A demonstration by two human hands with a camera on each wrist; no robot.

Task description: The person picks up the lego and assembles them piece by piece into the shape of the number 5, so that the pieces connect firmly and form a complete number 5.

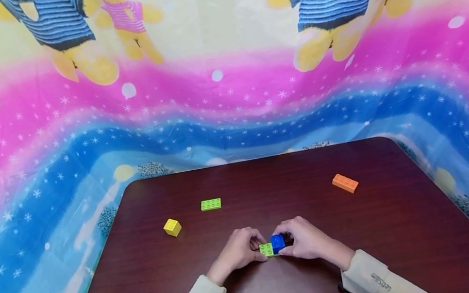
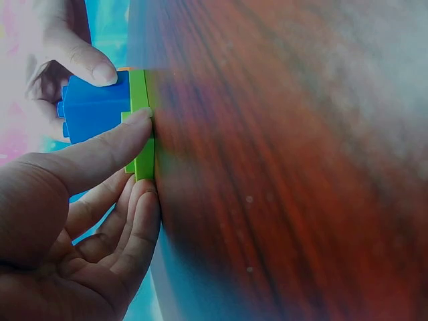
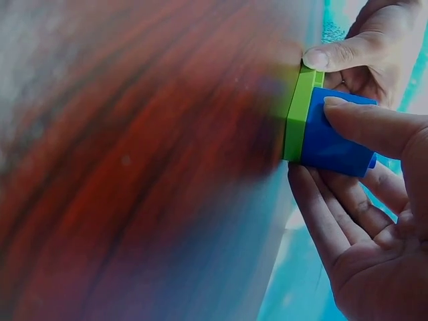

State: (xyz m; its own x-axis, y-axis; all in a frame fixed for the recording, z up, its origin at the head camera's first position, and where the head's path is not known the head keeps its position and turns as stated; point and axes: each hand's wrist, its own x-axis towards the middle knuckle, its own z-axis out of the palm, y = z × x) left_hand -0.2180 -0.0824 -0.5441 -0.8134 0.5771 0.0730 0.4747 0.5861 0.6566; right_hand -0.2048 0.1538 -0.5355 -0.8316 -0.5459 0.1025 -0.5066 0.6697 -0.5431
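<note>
At the near middle of the table, a flat light green brick [image 1: 266, 250] lies with a blue brick [image 1: 278, 243] seated on its right half. Studs show on the green brick's bare left half. My left hand [image 1: 237, 250] pinches the green brick's left end between thumb and fingers. From the other side, my right hand [image 1: 305, 238] grips the blue brick, thumb on its near face. Both wrist views show the blue brick [image 3: 338, 134] flush against the green brick [image 2: 143, 160], whose underside is close over the tabletop. Parts of the far fingers are hidden behind the bricks.
On the dark wooden table [image 1: 268, 177] a second flat green brick [image 1: 210, 204] lies at the back left, near a yellow brick [image 1: 172, 227]. An orange brick [image 1: 345, 183] lies at the back right. A patterned cloth [image 1: 215, 92] hangs behind and beside the table.
</note>
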